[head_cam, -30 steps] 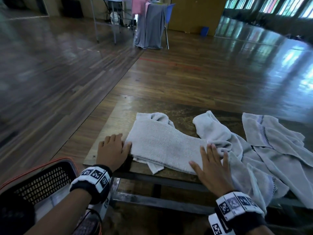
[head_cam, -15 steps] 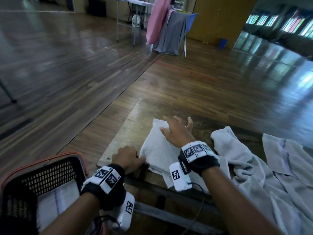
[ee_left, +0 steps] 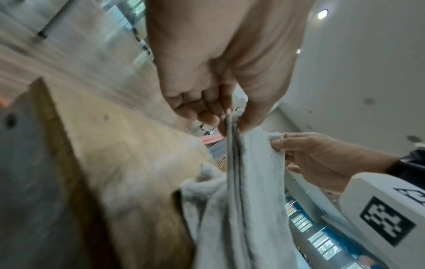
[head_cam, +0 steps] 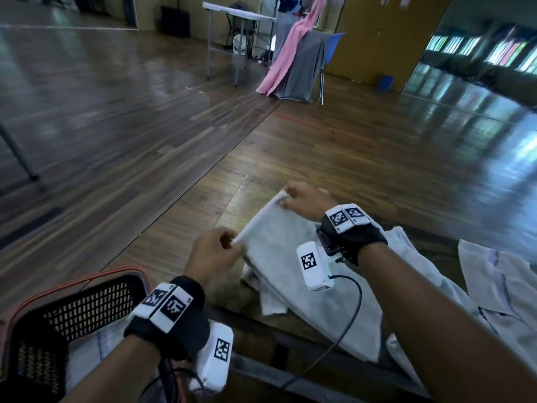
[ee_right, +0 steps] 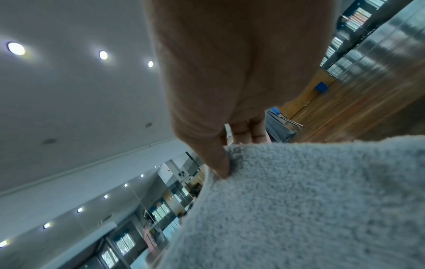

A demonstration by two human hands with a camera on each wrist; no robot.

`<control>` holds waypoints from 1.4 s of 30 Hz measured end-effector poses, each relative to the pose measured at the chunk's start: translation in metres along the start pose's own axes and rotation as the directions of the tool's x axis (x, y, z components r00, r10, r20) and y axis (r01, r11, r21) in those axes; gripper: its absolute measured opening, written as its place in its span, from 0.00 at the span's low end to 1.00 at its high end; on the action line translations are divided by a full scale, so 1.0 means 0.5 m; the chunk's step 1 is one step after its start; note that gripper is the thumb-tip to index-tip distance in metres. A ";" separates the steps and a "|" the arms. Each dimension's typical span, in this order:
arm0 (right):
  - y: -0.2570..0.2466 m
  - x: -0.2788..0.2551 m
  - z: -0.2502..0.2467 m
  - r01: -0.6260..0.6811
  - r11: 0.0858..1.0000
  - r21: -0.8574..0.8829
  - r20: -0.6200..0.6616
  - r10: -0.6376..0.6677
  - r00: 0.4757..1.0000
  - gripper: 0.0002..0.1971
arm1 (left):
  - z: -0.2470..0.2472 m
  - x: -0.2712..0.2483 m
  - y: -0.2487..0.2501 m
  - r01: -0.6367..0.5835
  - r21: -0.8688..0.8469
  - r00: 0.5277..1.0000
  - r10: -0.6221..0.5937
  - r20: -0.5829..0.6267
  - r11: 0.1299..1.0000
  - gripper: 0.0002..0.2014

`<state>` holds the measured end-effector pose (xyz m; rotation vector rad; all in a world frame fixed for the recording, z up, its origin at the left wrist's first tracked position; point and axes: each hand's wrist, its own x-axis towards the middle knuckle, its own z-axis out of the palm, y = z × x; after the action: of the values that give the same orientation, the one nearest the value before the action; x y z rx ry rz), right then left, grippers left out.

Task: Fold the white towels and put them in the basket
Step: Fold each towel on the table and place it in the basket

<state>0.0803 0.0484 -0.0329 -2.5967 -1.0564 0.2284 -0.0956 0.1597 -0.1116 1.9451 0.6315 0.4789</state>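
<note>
Both hands were up on the towel [head_cam: 279, 242]! The left hand [head_cam: 213, 251] pinched its near corner, thumb against curled fingers, layered edges bunched between them in the left wrist view. The right hand [head_cam: 305, 199] pinched the far corner the same way. The edge stretched taut between the two hands and lifted, the rest trailing down onto the surface [head_cam: 203, 199]. That matched grip looked meant to keep the layers aligned, probably for one more fold or the carry. The basket [head_cam: 87, 303] sat low, left of the towel and just beside the left wrist, something pale already inside. More towels [head_cam: 479, 280] lay loose right of the held towel, not yet folded.
</note>
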 end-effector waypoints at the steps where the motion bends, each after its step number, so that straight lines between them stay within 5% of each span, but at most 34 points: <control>1: -0.001 -0.007 -0.016 0.004 0.998 0.069 -0.049 -0.001 0.999 0.08 | -0.010 0.002 0.014 -0.037 -0.033 0.997 0.034 -0.074 0.999 0.03; 5: 0.004 -0.056 -0.068 0.079 0.944 0.321 -0.148 -0.032 0.988 0.02 | -0.032 -0.012 0.074 -0.184 -0.165 0.978 0.163 -0.129 0.969 0.04; 12: 0.103 -0.167 -0.073 0.111 0.868 0.484 -0.178 -0.026 0.984 0.05 | 0.017 -0.085 0.113 -0.415 -0.102 0.899 0.425 0.106 0.904 0.07; 18: 0.235 -0.281 0.002 -0.028 0.711 0.703 -0.077 0.115 0.990 0.12 | 0.098 -0.134 0.108 -0.672 0.058 0.708 0.617 0.344 0.738 0.07; 24: 0.296 -0.317 0.050 -0.149 0.799 0.582 -0.003 0.186 0.983 0.08 | 0.165 -0.160 0.089 -0.862 0.211 0.475 0.588 0.655 0.461 0.11; 28: 0.311 -0.328 0.084 -0.247 0.873 0.420 0.089 0.232 0.969 0.06 | 0.201 -0.162 0.074 -0.925 0.228 0.364 0.529 0.767 0.305 0.15; 38: 0.317 -0.328 0.096 -0.274 0.924 0.268 0.078 0.263 0.962 0.04 | 0.211 -0.163 0.072 -0.944 0.241 0.326 0.516 0.792 0.227 0.10; 42: 0.308 -0.333 0.104 -0.294 0.948 0.123 0.022 0.293 0.956 0.07 | 0.209 -0.162 0.073 -0.932 0.215 0.340 0.495 0.799 0.292 0.13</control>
<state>0.0477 -0.1596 -0.1325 -2.6291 -0.6281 0.3569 -0.0909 0.0237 -0.1279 2.8691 -0.8421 0.1320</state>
